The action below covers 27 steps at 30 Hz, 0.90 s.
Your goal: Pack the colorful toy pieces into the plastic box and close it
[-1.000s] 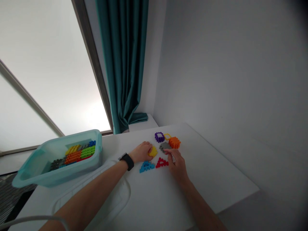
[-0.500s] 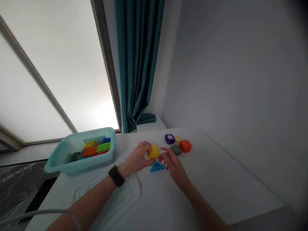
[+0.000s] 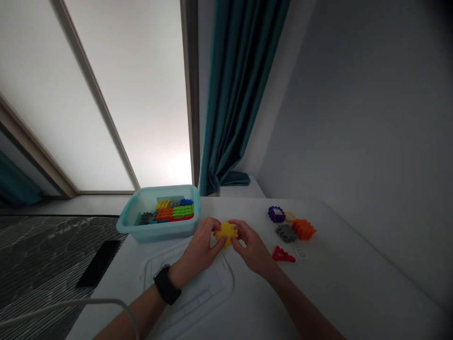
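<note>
The yellow toothed block (image 3: 227, 232) got pinched at opposite edges by the left hand (image 3: 204, 243) and right hand (image 3: 253, 248) over the white table (image 3: 260, 302), probably just so it'd be kept steady.

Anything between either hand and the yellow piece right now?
Nothing visible: the left hand and right hand both grip the yellow piece, one at each side. The red piece and grey piece lie beyond the right hand, off to the right.

Fingers (image 3: 211, 224) partly hide the yellow piece (image 3: 226, 232) at centre. Lower right, markings on the white card (image 3: 301, 254) are unreadably small.
</note>
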Each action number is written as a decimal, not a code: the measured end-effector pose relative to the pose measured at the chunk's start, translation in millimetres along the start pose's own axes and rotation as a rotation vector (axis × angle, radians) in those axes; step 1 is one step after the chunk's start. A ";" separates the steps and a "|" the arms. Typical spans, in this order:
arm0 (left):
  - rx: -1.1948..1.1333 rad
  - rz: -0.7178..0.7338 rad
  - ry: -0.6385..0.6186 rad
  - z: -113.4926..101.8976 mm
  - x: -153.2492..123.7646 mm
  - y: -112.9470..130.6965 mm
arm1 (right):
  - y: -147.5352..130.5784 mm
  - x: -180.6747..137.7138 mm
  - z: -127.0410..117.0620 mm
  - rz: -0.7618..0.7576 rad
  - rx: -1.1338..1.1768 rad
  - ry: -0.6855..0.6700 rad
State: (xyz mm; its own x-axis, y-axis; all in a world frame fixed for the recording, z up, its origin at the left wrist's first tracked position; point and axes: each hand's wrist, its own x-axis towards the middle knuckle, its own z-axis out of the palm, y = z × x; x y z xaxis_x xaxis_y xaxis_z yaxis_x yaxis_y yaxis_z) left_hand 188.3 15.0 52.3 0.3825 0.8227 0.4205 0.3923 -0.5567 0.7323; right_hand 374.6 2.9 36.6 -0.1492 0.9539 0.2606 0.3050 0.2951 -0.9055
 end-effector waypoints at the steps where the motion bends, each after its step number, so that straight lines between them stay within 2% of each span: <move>1: -0.048 -0.044 0.014 -6.1 -3.0 -0.2 | -2.9 1.6 2.4 -0.016 0.008 -0.020; 4: -0.172 -0.131 -0.001 -25.7 -10.8 0.1 | -14.4 6.9 11.3 -0.062 0.018 -0.079; 6: -0.176 -0.139 -0.001 -39.1 -15.4 1.2 | -26.0 11.9 17.8 -0.090 0.008 -0.145; 9: -0.074 -0.087 0.084 -59.3 -21.8 3.6 | -49.6 23.4 27.8 -0.141 -0.029 -0.224; 14: 0.141 0.029 0.273 -101.5 -30.0 -1.4 | -87.0 61.2 48.6 -0.292 -0.178 -0.259; 17: 0.309 0.073 0.473 -131.0 -36.5 -17.9 | -93.1 97.5 66.6 -0.327 -0.233 -0.243; 22: 0.480 -0.010 0.740 -164.6 -50.1 -60.7 | -80.4 161.5 111.6 -0.405 -0.408 -0.236; 24: 0.460 -0.072 0.795 -168.5 -54.9 -77.5 | -75.3 180.5 133.3 -0.464 -0.508 -0.241; 27: 0.338 -0.143 0.778 -166.9 -60.6 -97.8 | -71.4 199.6 164.9 -0.535 -0.646 -0.310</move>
State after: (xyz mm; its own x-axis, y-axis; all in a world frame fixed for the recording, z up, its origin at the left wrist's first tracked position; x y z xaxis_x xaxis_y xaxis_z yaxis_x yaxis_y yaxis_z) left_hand -12.8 38.8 44.6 -0.3238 0.6637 0.6743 0.6680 -0.3443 0.6597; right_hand 168.0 163.1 98.1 -0.6424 0.6492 0.4072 0.5780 0.7594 -0.2988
